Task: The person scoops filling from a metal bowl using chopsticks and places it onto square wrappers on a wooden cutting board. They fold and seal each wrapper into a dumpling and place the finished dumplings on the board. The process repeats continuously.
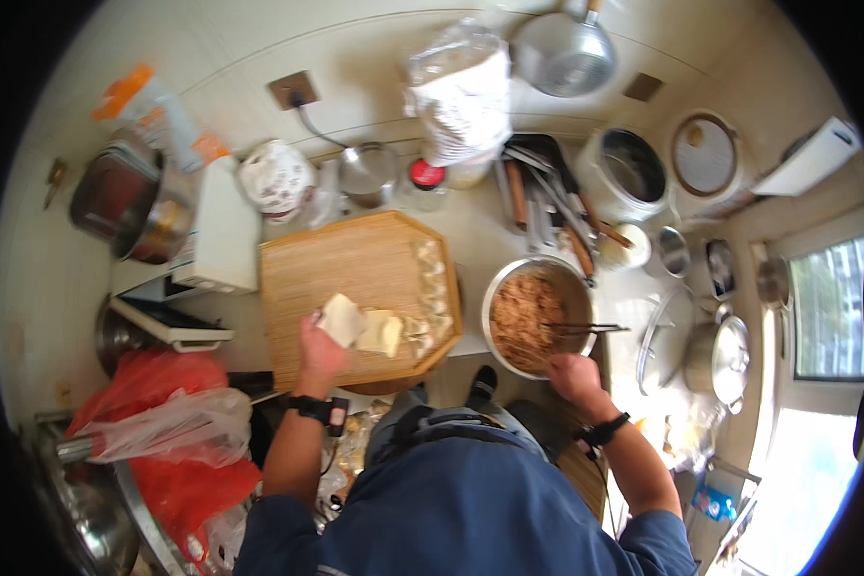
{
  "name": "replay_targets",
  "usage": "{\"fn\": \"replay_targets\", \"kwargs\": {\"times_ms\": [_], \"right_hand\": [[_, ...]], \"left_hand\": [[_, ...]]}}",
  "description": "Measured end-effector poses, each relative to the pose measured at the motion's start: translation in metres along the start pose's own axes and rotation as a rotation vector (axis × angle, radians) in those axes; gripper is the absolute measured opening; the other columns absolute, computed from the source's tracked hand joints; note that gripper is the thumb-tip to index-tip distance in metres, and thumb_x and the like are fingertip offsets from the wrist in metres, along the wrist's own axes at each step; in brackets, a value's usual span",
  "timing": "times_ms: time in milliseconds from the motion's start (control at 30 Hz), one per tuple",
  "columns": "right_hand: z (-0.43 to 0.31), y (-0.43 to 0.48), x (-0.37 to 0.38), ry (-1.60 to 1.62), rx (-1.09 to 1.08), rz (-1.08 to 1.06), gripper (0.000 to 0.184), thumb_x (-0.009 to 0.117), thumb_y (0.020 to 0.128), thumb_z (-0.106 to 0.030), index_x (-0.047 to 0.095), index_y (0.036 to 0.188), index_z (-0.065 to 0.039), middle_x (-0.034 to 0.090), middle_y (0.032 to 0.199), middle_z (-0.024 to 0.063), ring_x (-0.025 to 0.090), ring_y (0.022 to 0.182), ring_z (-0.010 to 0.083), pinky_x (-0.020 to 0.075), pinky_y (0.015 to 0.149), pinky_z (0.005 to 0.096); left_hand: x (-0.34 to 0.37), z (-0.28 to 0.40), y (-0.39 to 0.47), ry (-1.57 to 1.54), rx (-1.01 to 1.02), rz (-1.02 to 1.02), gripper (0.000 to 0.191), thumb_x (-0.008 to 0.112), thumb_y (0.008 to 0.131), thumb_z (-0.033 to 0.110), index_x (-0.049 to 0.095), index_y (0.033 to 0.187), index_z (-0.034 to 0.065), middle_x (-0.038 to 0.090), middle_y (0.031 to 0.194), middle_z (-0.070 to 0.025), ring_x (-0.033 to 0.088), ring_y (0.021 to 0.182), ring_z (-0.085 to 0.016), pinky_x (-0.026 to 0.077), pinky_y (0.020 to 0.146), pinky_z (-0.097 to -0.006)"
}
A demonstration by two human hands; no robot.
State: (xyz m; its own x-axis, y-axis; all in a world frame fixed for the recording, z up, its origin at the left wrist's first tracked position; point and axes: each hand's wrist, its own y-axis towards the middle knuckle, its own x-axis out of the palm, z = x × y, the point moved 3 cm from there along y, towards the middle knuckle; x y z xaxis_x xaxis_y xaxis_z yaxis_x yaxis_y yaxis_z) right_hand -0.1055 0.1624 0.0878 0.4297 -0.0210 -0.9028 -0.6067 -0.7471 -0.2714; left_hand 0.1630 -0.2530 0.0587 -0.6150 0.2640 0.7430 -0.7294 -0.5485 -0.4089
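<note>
A square dough wrapper (341, 320) lies on the fingers of my left hand (320, 351), above the near side of an eight-sided tray (331, 259) with a woven surface. More wrappers (383, 333) rest on the tray just right of that hand. Filled dumplings (433, 295) stand in a column along the tray's right edge. My right hand (574, 376) is at the near rim of a steel bowl (583, 288) of minced filling (524, 309), its fingers closed around something thin, too blurred to name. Dark chopsticks (583, 328) lie across the bowl's right side.
Knives and utensils (547, 187) fill a dark rack behind the bowl. Behind the tray stand a red-lidded jar (426, 180) and a steel pot (369, 176). A rice cooker (623, 173) and lidded pot (727, 360) are at right. Red plastic bags (165, 403) hang at left.
</note>
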Motion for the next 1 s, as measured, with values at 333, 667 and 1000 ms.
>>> {"fn": "replay_targets", "kwargs": {"times_ms": [333,667,1000], "right_hand": [[0.012,-0.003,-0.003,0.587,0.163,-0.036,0.025,0.067,0.088,-0.025,0.071,0.085,0.0,0.064,0.069,0.0214,0.066,0.062,0.0321,0.0509,0.061,0.0408],[0.004,-0.007,0.011,0.217,0.099,0.042,0.03,0.057,0.091,-0.029,0.07,0.077,-0.006,0.068,0.075,0.0193,0.066,0.072,0.042,0.0543,0.066,0.0517],[0.01,-0.013,0.004,0.627,0.128,0.047,0.026,0.064,0.089,-0.024,0.069,0.076,-0.002,0.068,0.071,0.0182,0.067,0.063,0.0344,0.0517,0.06,0.0451]], "left_hand": [[0.037,-0.046,-0.012,0.185,-0.099,-0.002,0.037,0.05,0.104,0.027,0.058,0.128,0.0008,0.067,0.12,-0.0126,0.065,0.112,-0.03,0.052,0.099,-0.0498],[0.037,-0.066,-0.027,0.253,-0.16,0.016,0.033,0.052,0.102,0.021,0.059,0.128,0.0022,0.068,0.119,-0.0104,0.067,0.109,-0.026,0.056,0.091,-0.0431],[0.031,-0.08,-0.033,0.29,-0.128,0.042,0.035,0.052,0.101,0.021,0.059,0.129,0.0017,0.068,0.121,-0.0122,0.067,0.111,-0.027,0.054,0.095,-0.0424]]}}
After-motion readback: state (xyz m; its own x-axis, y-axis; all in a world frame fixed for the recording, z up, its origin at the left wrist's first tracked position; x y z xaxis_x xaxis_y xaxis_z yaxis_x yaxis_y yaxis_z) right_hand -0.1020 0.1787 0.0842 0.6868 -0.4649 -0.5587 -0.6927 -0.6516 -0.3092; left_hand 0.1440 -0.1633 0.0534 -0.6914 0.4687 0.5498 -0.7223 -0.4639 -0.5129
